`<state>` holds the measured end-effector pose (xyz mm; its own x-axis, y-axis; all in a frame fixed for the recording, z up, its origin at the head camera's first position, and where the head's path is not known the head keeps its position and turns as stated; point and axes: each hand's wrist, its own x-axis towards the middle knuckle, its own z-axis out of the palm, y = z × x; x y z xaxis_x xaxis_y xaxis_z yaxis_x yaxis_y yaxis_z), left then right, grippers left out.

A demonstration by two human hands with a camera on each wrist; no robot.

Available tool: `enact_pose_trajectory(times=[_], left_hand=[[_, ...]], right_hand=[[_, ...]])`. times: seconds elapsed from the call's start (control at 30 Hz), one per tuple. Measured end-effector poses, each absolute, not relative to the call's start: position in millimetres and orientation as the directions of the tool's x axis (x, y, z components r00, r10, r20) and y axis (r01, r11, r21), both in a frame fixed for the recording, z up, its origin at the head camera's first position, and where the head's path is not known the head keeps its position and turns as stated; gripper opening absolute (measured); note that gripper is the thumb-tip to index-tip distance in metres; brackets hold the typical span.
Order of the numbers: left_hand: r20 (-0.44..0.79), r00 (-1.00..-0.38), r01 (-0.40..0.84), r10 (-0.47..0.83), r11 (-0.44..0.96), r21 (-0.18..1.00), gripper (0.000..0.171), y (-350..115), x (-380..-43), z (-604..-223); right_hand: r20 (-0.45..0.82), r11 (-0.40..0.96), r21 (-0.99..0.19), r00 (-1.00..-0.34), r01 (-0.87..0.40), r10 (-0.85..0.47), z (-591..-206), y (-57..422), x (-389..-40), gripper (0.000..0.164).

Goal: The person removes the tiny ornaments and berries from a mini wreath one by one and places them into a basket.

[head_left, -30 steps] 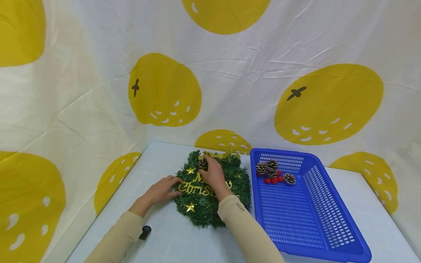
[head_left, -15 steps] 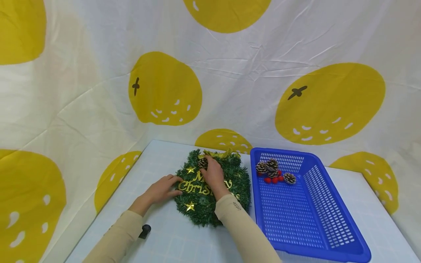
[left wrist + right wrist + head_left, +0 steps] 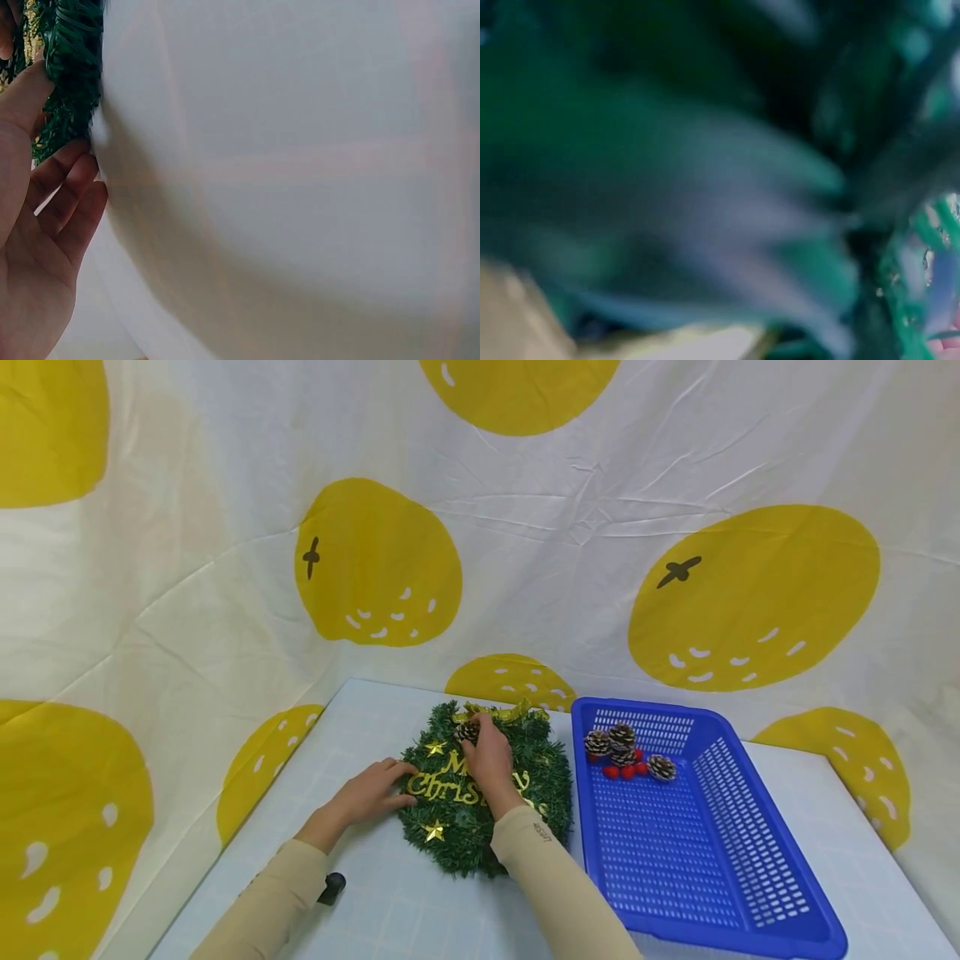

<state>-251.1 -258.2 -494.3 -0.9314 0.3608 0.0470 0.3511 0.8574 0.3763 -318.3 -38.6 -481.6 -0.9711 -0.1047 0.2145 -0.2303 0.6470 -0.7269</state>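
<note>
Since a second ago the right hand (image 3: 489, 760) has carried its pinecone (image 3: 467, 730) a little farther up the wreath (image 3: 480, 793), from beside the gold lettering (image 3: 438, 787) to just under the gold bow (image 3: 498, 713) at the far edge; the left hand has kept its place.

At the near left of the pale table (image 3: 375, 910) lies a small black object (image 3: 331, 887), too small to identify. Right of it, the left hand (image 3: 367, 793) lies flat with straight fingers (image 3: 71, 202), their tips pressing the left rim of the wreath and gripping nothing. The wreath lies flat at mid-table, with gold stars and the lettering across its middle. The right hand reaches over that lettering, its fingertips pinched around the pinecone and holding it against the greenery at the far left part of the ring. The right wrist view is only a green blur, so the grip cannot be checked there.

The pinecone lies straight ahead of the right hand, on the far side of its knuckles, and that hand is plainly nearer to it than the left.

Just right of the wreath stands a blue basket (image 3: 750, 893), its long axis running near to far, with more pinecones (image 3: 622, 743) and red berries (image 3: 624, 770) gathered in its far left corner. A white cloth with yellow fruit prints (image 3: 750, 593) hangs behind.
</note>
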Motion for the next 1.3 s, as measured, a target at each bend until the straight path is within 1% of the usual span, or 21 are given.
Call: enact_pose_trajectory(times=[0.17, 0.3, 0.53, 0.67, 0.83, 0.97, 1.03, 1.13, 1.2, 1.3], left_hand=[[0.049, -0.932, 0.351, 0.36, 0.859, 0.372, 0.048, -258.0, -251.2, -492.9], [0.056, -0.929, 0.361, 0.366, 0.859, 0.364, 0.048, -258.7, -251.5, -492.2], [0.06, -0.926, 0.367, 0.372, 0.856, 0.364, 0.047, -257.2, -251.4, -492.3], [0.045, -0.932, 0.352, 0.36, 0.865, 0.359, 0.047, -256.9, -251.6, -495.2], [0.044, -0.932, 0.35, 0.359, 0.865, 0.36, 0.048, -256.8, -252.5, -497.5], [0.042, -0.934, 0.347, 0.356, 0.867, 0.357, 0.048, -257.8, -252.3, -496.8], [0.046, -0.933, 0.35, 0.358, 0.866, 0.357, 0.047, -258.2, -251.8, -496.3], [0.052, -0.931, 0.356, 0.362, 0.864, 0.355, 0.047, -258.1, -251.6, -496.4], [0.055, -0.928, 0.363, 0.368, 0.862, 0.353, 0.047, -258.0, -252.0, -497.1], [0.056, -0.928, 0.363, 0.368, 0.863, 0.351, 0.047, -257.5, -252.3, -497.8]], right_hand=[[0.264, 0.619, -0.737, -0.959, -0.272, -0.107, -481.8, -37.9, -318.8, 0.041], [0.29, 0.571, -0.762, -0.949, -0.305, -0.119, -477.5, -37.6, -318.3, 0.041], [0.272, 0.503, -0.812, -0.954, -0.297, -0.125, -461.5, -33.0, -317.0, 0.042], [0.253, 0.479, -0.83, -0.958, -0.285, -0.132, -446.0, -27.2, -313.6, 0.043], [0.239, 0.458, -0.849, -0.965, -0.263, -0.111, -426.0, -18.9, -311.0, 0.04], [0.243, 0.413, -0.869, -0.962, -0.273, -0.124, -416.8, -11.7, -313.4, 0.041], [0.28, 0.406, -0.856, -0.947, -0.319, -0.154, -425.9, -8.6, -324.3, 0.044], [0.31, 0.398, -0.842, -0.93, -0.365, -0.197, -427.0, -2.8, -329.6, 0.048], [0.323, 0.387, -0.839, -0.922, -0.383, -0.213, -419.8, 1.7, -327.1, 0.048], [0.295, 0.372, -0.857, -0.931, -0.357, -0.214, -393.3, 9.2, -312.3, 0.046]])
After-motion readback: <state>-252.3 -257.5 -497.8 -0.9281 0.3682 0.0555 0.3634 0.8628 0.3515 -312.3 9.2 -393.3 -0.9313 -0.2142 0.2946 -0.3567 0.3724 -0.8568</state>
